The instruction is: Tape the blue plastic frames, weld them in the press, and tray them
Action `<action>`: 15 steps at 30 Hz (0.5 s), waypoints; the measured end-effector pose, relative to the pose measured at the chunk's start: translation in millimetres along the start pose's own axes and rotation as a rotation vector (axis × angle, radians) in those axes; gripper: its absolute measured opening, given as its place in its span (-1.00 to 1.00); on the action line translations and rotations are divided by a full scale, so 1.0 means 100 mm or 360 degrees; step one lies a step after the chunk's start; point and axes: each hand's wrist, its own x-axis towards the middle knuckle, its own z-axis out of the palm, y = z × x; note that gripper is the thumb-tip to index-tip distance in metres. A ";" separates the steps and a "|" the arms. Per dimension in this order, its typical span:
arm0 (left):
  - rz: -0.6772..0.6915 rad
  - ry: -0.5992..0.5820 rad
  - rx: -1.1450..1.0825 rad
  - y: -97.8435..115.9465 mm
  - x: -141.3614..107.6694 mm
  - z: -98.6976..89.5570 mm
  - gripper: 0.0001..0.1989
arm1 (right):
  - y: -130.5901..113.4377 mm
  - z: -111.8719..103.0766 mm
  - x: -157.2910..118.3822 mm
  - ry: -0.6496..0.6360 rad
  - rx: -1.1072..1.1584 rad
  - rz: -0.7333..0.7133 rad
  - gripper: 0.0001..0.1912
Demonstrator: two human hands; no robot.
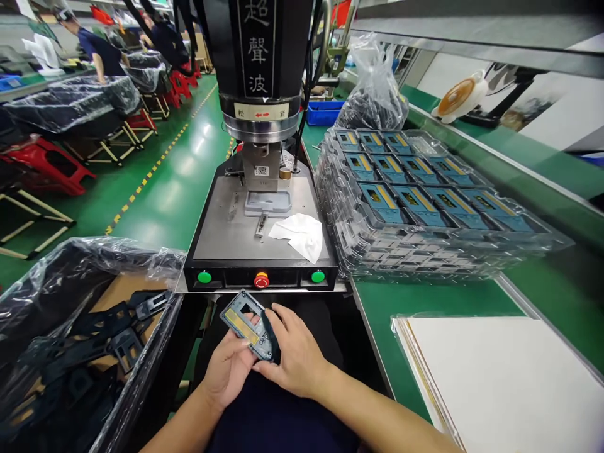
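A blue-grey plastic housing (251,326) with a rectangular window and a yellow strip is tilted above my lap, in front of the machine. My left hand (232,365) grips it from below and the left, thumb on its face near the strip. On the opposite side, my right hand (298,352) closes round its right edge. A dark curved part shows under the right fingers; whether it is a separate piece I cannot tell. On the press's metal plate (221,220), a pale grey fixture (268,202) sits under the metal head (260,168).
A white cloth (302,236) and a small metal block (261,225) lie on the plate. Green buttons (204,277) flank a red stop knob (261,280). Stacked clear trays (377,251) hold similar housings at right. A plastic-lined bin (174,314) of dark parts stands left; white sheets (500,377) lie right.
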 end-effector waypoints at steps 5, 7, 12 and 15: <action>0.0036 -0.0133 -0.0024 0.02 -0.02 -0.01 -0.42 | -0.07 -0.11 0.10 -0.0314 -0.0083 0.0116 -0.22; 0.0055 -0.0218 0.0070 0.04 -0.02 -0.02 -0.47 | -0.05 -0.22 0.24 -0.0352 -0.0093 0.0074 -0.22; -0.0003 0.0002 0.0523 0.09 0.08 -0.27 -0.54 | 0.19 -0.67 0.91 -0.0247 -0.0245 0.0002 -0.28; -0.0141 0.0243 0.0764 0.05 0.21 -0.62 -0.48 | 0.44 -0.92 1.42 -0.0245 -0.0373 0.0023 -0.28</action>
